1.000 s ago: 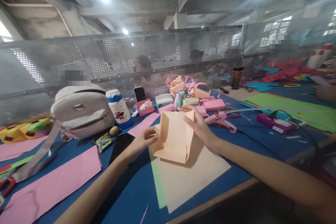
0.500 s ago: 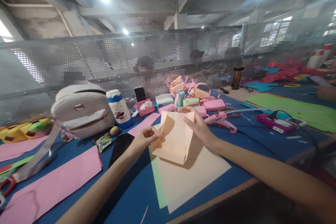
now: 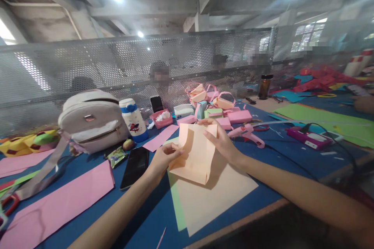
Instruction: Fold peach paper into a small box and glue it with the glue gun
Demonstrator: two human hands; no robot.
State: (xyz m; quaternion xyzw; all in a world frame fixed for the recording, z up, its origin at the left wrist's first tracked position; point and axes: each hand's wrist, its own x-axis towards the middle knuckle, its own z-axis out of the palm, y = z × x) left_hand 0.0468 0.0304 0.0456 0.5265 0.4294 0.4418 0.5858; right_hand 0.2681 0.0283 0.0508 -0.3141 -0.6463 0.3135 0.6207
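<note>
Blue bench (image 3: 152, 214) across the view, and near its front edge a peach sheet (image 3: 222, 202) lies flat, overlapping a green sheet (image 3: 177, 198). Over that, the folded peach paper (image 3: 194, 155) sits right between the two hands: left hand (image 3: 166, 157) pinching its left side, right hand (image 3: 217, 140) gripping its upper right corner, thumb inside. Beyond, a pink glue gun (image 3: 247, 134); paper baskets (image 3: 223, 102) crowd the far edge before a mesh partition (image 3: 187, 54).

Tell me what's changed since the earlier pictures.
The left hand has moved rightward, bending the left side of the folded peach paper piece inward. Nothing was visibly let go. The right hand still holds its upper right edge; the pink plastic glue gun stayed put.
</note>
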